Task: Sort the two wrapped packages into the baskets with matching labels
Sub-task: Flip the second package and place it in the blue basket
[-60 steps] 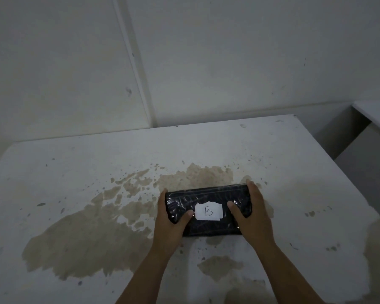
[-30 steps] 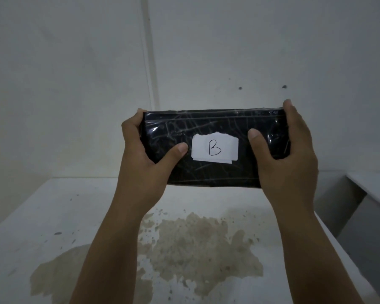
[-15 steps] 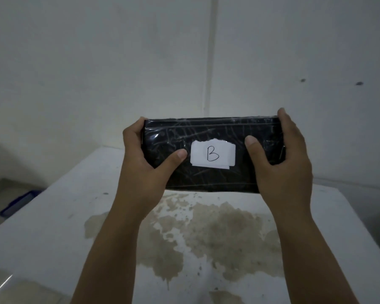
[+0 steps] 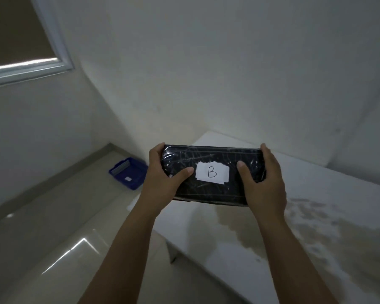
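The black wrapped package (image 4: 211,175) is held up in the air above the near edge of the stained tabletop (image 4: 294,227), the left hand (image 4: 162,178) clamped on one short end and the right hand (image 4: 264,183) on the other. Thumbs sit either side of the white label (image 4: 212,172) (marked B), probably so it stays readable for matching. A blue basket (image 4: 128,173) waits on the floor (image 4: 42,227) by the wall; its tag is too small to read.

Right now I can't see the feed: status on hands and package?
Left hand and right hand gripping black package ends, label B up. Blue basket on floor, left; its label unreadable. Nothing in between.
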